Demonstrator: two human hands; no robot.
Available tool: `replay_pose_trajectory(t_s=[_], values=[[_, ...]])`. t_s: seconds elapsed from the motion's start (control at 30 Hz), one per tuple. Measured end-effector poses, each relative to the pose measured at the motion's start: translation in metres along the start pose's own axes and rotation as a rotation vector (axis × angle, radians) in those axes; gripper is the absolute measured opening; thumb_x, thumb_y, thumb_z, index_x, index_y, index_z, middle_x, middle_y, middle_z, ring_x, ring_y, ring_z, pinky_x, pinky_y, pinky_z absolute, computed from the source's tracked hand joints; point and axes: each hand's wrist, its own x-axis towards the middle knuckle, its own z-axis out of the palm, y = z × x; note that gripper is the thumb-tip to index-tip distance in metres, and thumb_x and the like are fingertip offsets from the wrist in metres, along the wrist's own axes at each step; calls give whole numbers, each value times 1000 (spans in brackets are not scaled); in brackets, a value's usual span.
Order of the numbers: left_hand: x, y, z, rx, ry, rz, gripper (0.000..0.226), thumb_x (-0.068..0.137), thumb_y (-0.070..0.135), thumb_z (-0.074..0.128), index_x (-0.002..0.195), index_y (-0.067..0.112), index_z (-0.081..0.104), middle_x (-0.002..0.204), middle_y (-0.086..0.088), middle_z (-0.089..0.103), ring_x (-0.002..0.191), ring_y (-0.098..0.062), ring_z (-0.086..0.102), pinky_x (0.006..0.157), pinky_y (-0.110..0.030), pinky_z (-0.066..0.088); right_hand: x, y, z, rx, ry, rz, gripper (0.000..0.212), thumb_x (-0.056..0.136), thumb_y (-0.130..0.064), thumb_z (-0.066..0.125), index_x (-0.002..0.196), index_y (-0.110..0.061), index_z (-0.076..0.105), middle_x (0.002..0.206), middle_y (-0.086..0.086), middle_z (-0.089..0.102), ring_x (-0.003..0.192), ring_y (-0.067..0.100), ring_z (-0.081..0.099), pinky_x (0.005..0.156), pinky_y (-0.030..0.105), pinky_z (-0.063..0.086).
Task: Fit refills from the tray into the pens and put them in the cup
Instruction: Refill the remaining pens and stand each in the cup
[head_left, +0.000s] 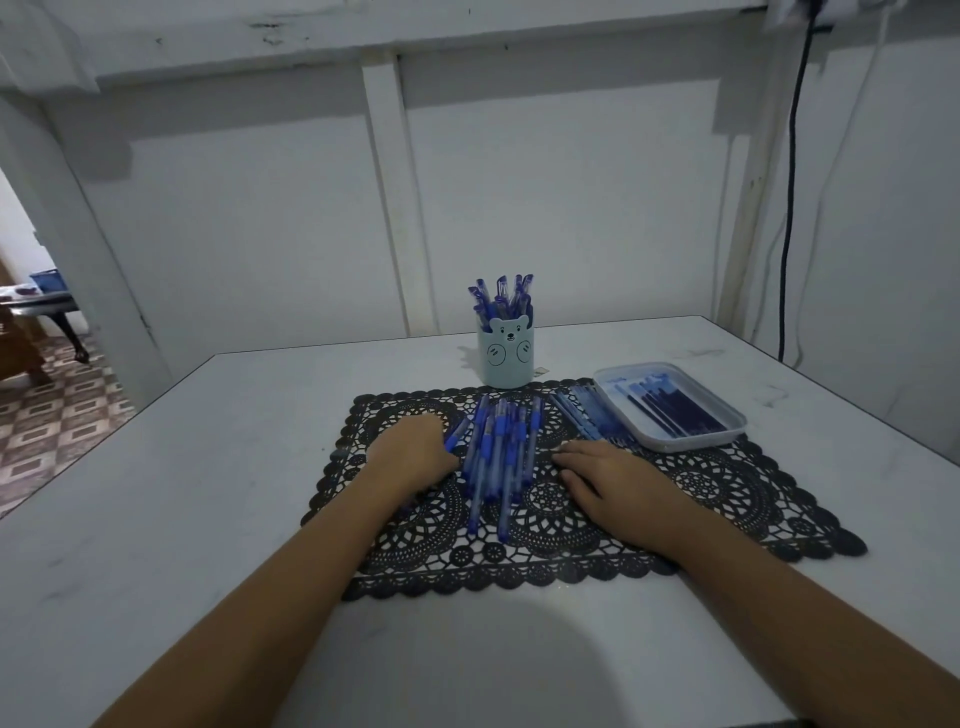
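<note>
A pile of blue pens (498, 457) lies in the middle of the black lace mat (727, 493). My left hand (410, 452) sits at the pile's left edge with its fingers curled round one slanted pen (457, 432). My right hand (613, 478) rests flat on the mat to the right of the pile, fingers straight and holding nothing. Behind the pile stands the pale blue bear cup (506, 358), with several pens (501, 299) upright in it. The clear tray (727, 415) at the right holds several dark blue refills (670, 410).
More thin blue refills (582, 415) lie on the mat just left of the tray. The white table (208, 493) runs back to a white wall. A black cable (789, 208) hangs at the right. At the far left a doorway shows a tiled floor.
</note>
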Motion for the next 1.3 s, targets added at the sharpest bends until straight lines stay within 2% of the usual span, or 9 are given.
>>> replay_pose_trajectory(t_s=[0.13, 0.23, 0.33, 0.43, 0.63, 0.93, 1.1, 1.23, 1.3], values=[[-16, -1, 2, -30, 205, 64, 8, 88, 17, 46, 87, 10, 51, 89, -5, 52, 73, -20, 53, 59, -29, 40, -1, -1, 0, -3, 84, 27, 38, 96, -23, 42, 130, -9, 50, 126, 5, 54, 114, 19, 50, 103, 28, 36], [-33, 1, 7, -52, 310, 326, 22, 94, 20, 41, 112, 10, 50, 106, -4, 47, 72, -14, 51, 57, -16, 35, 0, -8, -2, -41, 284, 1, 43, 90, -27, 42, 124, -2, 54, 115, 12, 59, 102, 25, 57, 94, 34, 46], [-47, 5, 13, -45, 359, 549, 27, 95, 24, 41, 116, 14, 54, 101, -2, 51, 66, -8, 47, 55, -12, 34, 1, -22, -6, -117, 335, -72, 50, 86, -34, 42, 123, -3, 53, 115, 12, 60, 102, 23, 58, 90, 32, 47], [-52, 7, 19, -20, 381, 668, 35, 89, 33, 34, 108, 17, 57, 86, -1, 57, 69, -15, 52, 62, -31, 47, 2, -31, -2, -241, 304, -99, 45, 84, -38, 43, 112, -8, 60, 102, 6, 66, 88, 22, 64, 69, 34, 52], [-52, 10, 25, -163, 323, 641, 22, 94, 28, 47, 103, 13, 60, 92, 3, 59, 80, -10, 50, 79, -29, 43, 1, -29, 6, -253, 294, -166, 30, 90, -26, 38, 84, -10, 63, 73, 3, 60, 62, 20, 55, 53, 32, 47], [-49, 6, 23, -195, 326, 688, 31, 89, 39, 40, 97, 18, 61, 87, 8, 58, 77, -8, 48, 74, -27, 42, -5, -28, -7, -176, 233, -158, 21, 91, -40, 34, 92, -24, 48, 58, -5, 56, 42, 14, 48, 34, 21, 31], [-49, 6, 23, -187, 351, 642, 21, 92, 31, 47, 99, 17, 61, 86, 9, 55, 77, -7, 46, 74, -25, 39, -7, -25, -12, -26, 248, -16, 29, 96, -38, 34, 96, -18, 55, 70, -5, 60, 57, 13, 55, 44, 17, 33], [-49, -2, 19, -250, 363, 549, 19, 93, 24, 48, 103, 13, 61, 87, 8, 54, 81, -8, 48, 73, -18, 32, -4, -9, -6, 79, 129, 160, 25, 95, -11, 38, 116, -7, 52, 109, 7, 57, 102, 20, 52, 83, 22, 37], [-49, -3, 18, -271, 353, 527, 20, 94, 24, 48, 105, 13, 60, 89, 7, 56, 83, -8, 49, 74, -17, 33, -4, -4, -2, 78, 100, 130, 28, 94, -11, 44, 119, -6, 56, 117, 7, 57, 107, 20, 53, 91, 21, 36]])
